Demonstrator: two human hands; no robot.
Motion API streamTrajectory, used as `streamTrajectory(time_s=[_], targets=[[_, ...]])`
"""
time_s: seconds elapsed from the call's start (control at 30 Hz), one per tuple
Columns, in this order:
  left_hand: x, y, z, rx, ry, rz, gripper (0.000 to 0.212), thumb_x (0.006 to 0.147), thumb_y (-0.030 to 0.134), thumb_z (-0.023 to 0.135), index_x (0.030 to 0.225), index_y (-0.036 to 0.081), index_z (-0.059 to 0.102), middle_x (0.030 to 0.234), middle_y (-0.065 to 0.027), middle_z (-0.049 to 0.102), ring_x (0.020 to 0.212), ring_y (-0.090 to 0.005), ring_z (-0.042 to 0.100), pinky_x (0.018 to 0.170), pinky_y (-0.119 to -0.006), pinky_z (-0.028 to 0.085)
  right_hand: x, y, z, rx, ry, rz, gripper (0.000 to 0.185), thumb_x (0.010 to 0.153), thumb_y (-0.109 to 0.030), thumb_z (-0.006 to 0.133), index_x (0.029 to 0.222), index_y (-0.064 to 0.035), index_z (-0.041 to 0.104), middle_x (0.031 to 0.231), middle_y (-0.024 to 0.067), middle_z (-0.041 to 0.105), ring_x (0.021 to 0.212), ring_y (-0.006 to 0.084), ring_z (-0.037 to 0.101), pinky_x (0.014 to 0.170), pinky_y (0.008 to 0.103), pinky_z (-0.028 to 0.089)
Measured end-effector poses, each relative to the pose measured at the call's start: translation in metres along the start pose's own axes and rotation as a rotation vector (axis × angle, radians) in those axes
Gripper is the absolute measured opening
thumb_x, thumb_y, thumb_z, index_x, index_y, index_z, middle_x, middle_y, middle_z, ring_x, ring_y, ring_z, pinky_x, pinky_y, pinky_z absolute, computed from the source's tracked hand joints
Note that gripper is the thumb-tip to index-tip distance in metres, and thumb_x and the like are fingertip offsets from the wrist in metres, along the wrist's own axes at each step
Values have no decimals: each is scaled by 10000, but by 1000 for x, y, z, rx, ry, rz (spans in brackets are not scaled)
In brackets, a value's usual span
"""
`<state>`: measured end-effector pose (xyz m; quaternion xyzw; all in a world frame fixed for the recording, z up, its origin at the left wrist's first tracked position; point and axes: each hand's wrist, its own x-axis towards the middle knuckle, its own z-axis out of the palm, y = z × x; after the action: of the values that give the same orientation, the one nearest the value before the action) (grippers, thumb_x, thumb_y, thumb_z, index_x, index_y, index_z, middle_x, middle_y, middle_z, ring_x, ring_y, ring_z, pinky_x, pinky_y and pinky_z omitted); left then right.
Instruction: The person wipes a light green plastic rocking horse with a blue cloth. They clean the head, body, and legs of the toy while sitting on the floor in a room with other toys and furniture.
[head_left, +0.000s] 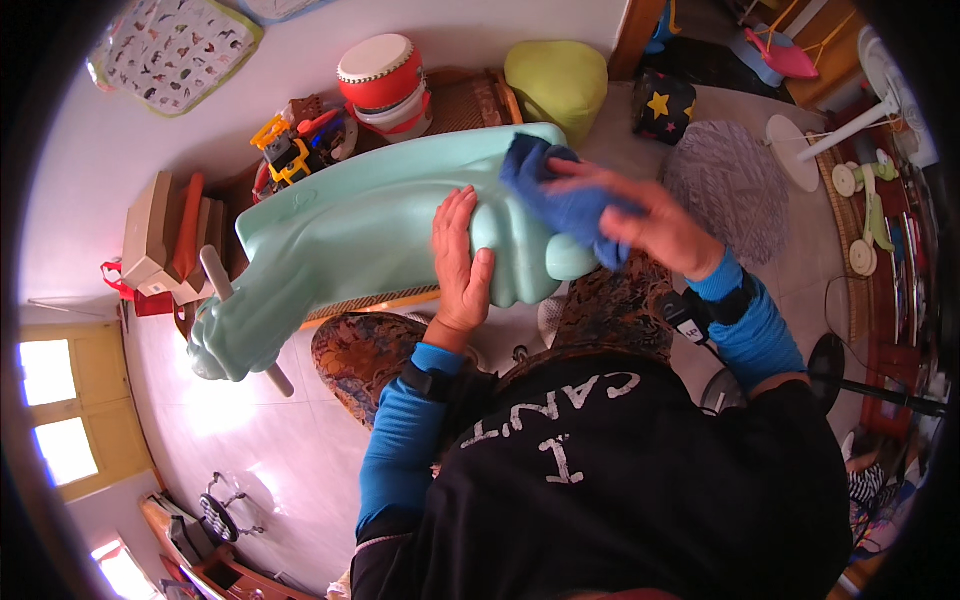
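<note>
A mint-green plastic rocking horse (352, 240) lies on its side before me, its head with grey handle pegs pointing to the left. My left hand (460, 259) rests flat on its body, fingers extended and holding nothing. At the horse's right end, my right hand (645, 214) has hold of a crumpled blue cloth (559, 187). The cloth drapes against the plastic there, and part of it hangs down past the rounded green end. The right hand looks slightly blurred.
Behind the horse, a wooden bench (465, 97) bears a red drum (380, 71), toys (289, 154) and cardboard boxes (154, 232). A lime-green pouf (559, 86) and a grey textured pouf (726, 187) stand to the right. A white fan (847, 135) is farther right; a small stool (219, 516) stands lower left.
</note>
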<state>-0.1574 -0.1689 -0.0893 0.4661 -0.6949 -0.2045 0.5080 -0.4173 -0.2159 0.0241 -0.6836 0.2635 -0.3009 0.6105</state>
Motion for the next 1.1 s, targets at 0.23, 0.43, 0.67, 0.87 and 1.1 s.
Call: streamTrajectory(time_s=[0.23,0.43,0.67,0.87,1.1], targets=[[-6,-13,8,-183,-58,-131,563,1011,426,410,1419,53,513,1480,-213,465,1375,-429,398,1175,-485,270,53,33,23,-874,-296,-366,455,906,-348,703,1339,-241,616,1518,3,489,1400,358,427,1141,495,362],[-4,-7,-1,15,-71,25,477,1017,303,414,1378,12,526,1424,-206,510,1342,-429,422,1153,-497,286,80,121,-31,-284,-121,195,568,1032,-460,531,1406,-32,527,1309,101,629,1183,174,558,1059,333,423],[-6,-7,-4,58,-74,112,522,1012,336,425,1398,-9,495,1436,-198,508,1367,-413,422,1164,-500,270,71,128,-33,0,-60,385,593,1046,-426,531,1455,-2,461,1371,73,572,1236,150,516,1084,312,401],[-19,-26,-6,20,-37,153,784,933,612,524,1420,2,454,1448,-218,476,1356,-437,412,1148,-543,269,80,108,-42,-194,-268,409,528,1050,-355,546,1432,5,490,1314,44,601,1180,136,535,1058,321,419],[-15,-11,-5,125,-79,238,1023,856,730,553,1480,-53,346,1485,-251,392,1401,-440,350,1159,-566,230,131,100,-29,-545,-328,450,489,1019,-337,566,1323,47,569,1230,163,670,1124,247,625,1000,362,467]])
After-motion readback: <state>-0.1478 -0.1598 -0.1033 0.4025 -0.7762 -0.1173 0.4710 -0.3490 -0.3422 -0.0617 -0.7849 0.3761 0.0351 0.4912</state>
